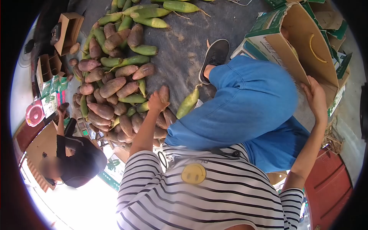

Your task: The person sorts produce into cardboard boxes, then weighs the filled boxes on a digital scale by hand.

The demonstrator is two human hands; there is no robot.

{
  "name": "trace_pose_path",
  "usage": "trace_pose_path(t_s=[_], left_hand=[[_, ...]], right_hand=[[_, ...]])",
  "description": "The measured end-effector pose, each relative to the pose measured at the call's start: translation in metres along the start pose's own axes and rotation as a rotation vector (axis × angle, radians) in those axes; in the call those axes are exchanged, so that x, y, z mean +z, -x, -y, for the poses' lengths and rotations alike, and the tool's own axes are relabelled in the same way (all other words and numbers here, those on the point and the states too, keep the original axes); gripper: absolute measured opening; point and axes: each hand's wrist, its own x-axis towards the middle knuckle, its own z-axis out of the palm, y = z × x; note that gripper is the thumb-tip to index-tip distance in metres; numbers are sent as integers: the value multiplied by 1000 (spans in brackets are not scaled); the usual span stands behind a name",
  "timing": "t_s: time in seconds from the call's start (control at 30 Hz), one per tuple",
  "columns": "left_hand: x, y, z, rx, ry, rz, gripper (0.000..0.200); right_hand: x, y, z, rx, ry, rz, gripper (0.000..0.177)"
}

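Observation:
My left hand is wrapped round a reddish-brown root vegetable at the right side of a large pile of similar roots. Long green radishes lie among the roots and across the top of the pile. One green radish rests apart, between the pile and my blue trousers. On the right, my right hand holds the edge of an open cardboard box with a yellow cord handle. The box is tilted, and its contents are mostly hidden.
A co-worker in dark clothing is at the lower left, one hand near the pile. Cardboard boxes stand at the upper left beside a pink round object. My shoe is on the dark ground sheet. More boxes are at the upper right.

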Motion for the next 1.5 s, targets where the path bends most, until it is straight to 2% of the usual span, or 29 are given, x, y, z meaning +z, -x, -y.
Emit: trace_pose_path(t_s=[0.1,0.2,0.4,0.6,0.73,0.9,1.0,1.1,1.23,1.37,1.5], left_hand=[[20,-4,2,15,-50,-70,96],[29,-14,5,-15,3,-71,95],[33,-21,-2,-101,-84,-41,89],[28,-16,-5,-12,-4,-76,87],[7,-5,-18,385,261,-288,91],[-59,15,-81,559,452,-445,93],[-95,18,-116,676,550,-517,91],[-124,16,-153,746,939,-388,87],[-188,54,-220,948,1224,-322,85],[-226,88,-267,1142,1291,-314,86],[-254,140,-318,1327,1404,-401,87]], right_hand=[[3,0,-6,16,13,-9,26],[3,-1,-7,11,20,-5,26],[-1,-1,2,36,32,-9,25],[0,0,2,35,36,-21,25],[-2,-1,3,29,15,-17,23],[-4,-2,1,8,14,15,21],[-3,-1,0,-18,13,-33,19],[-3,4,-4,-12,37,-44,16],[-2,4,-5,-3,48,-33,16],[-1,6,-9,-24,61,-50,16],[6,8,-13,-30,69,-90,16]])
